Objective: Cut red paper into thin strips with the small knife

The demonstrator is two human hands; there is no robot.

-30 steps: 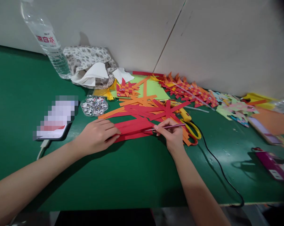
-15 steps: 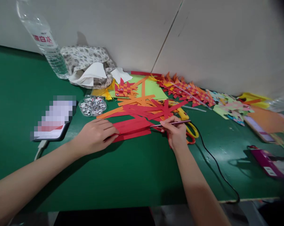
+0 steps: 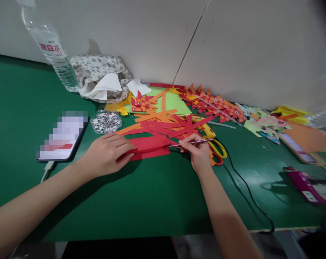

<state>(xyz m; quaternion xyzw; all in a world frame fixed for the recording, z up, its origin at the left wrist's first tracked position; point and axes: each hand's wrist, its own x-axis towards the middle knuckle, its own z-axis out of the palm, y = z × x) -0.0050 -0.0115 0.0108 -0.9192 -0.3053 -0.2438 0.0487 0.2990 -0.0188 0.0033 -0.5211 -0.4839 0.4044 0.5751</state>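
Observation:
My left hand (image 3: pixel 108 153) is closed over the left end of a folded red paper sheet (image 3: pixel 150 144), its thumb and fingers pressing the layers on the green table. My right hand (image 3: pixel 196 151) pinches a slim, pen-like craft knife (image 3: pixel 202 141) with a dark metallic shaft. Its thin tip points left and meets the right end of the red paper, along the gap between the layers. Just behind lie loose red paper strips (image 3: pixel 165 126) and orange strips (image 3: pixel 152 117). Scissors with yellow and orange handles (image 3: pixel 219 149) lie partly hidden beside my right hand.
A phone (image 3: pixel 62 142) on a cable lies left, near a dish of googly eyes (image 3: pixel 106 122). Behind stand a water bottle (image 3: pixel 53 48) and a tissue pouch (image 3: pixel 98 68). Woven paper fish (image 3: pixel 214 102) rest by the wall; a black cord (image 3: pixel 246 183) and purple box (image 3: pixel 304 185) lie right.
My right hand has moved slightly left, bringing the craft knife's tip to the right end of the red paper. My left hand stays on the paper.

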